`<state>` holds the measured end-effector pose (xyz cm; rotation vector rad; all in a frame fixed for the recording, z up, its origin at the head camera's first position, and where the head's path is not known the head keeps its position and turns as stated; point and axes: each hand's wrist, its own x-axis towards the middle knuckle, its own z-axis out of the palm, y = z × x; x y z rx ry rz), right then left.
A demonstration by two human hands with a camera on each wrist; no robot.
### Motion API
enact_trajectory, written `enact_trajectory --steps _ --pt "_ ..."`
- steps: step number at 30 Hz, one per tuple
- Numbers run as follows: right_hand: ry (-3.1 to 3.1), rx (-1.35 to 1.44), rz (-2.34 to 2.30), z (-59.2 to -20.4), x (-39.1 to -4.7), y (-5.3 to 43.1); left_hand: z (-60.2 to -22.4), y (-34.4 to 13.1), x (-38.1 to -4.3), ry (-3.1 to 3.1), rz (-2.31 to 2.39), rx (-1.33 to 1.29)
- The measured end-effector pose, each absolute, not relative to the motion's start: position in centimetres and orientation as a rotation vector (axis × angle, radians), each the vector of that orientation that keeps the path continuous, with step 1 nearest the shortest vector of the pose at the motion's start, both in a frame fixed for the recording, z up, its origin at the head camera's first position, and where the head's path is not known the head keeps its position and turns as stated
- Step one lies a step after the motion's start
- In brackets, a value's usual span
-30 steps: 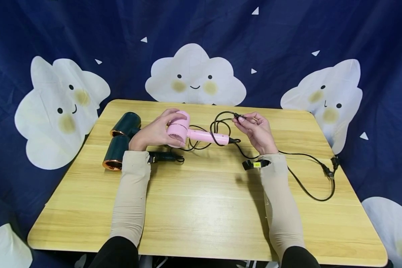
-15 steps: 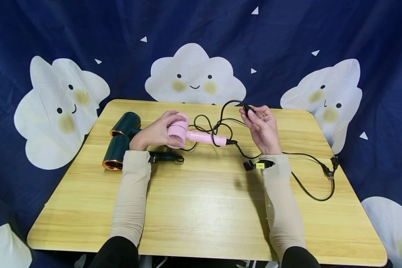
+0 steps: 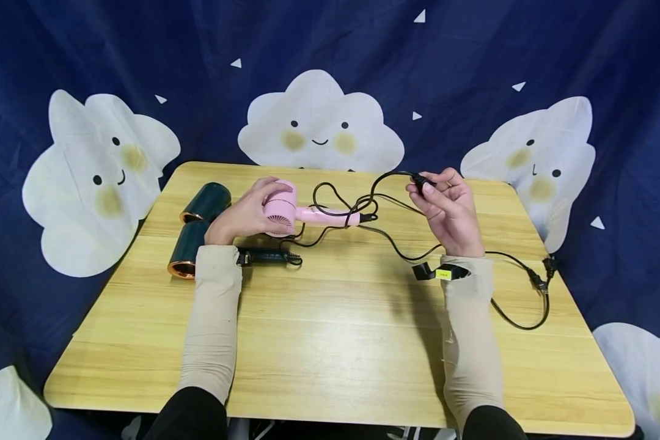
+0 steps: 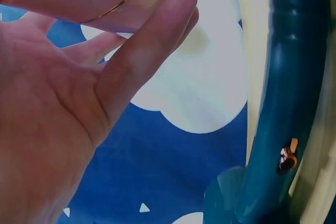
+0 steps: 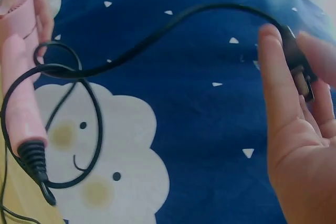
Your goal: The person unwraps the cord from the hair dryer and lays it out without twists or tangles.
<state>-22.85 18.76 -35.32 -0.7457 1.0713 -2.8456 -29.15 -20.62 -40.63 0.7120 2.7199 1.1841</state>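
Note:
My left hand grips the head of a pink hair dryer, thumb and fingers round its barrel. The dryer's handle points right, and loops of its black cord lie around that handle. Up at the right, my right hand pinches the black plug at the cord's end, above the table. The cord arches from the plug back to the loops. Beside and partly behind my left hand lie two dark green hair dryers with copper-coloured rims.
A wooden table carries everything. On its right side another black cord curves to plugs near the edge. A dark blue curtain with white clouds hangs behind.
My right hand has moved right and slightly up with the plug, pulling the cord out longer. The pink hair dryer and my left hand have shifted slightly left.

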Motion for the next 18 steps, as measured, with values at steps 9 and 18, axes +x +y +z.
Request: enact_trajectory --steps 9,18 --pt "1.081 -0.908 -2.655 -35.2 -22.6 20.2 -40.9 -22.2 -29.4 2.818 1.225 0.655" --pt "1.186 -1.045 -2.413 -35.6 -22.4 21.4 -40.9 -23.2 -29.5 2.853 1.265 0.628"
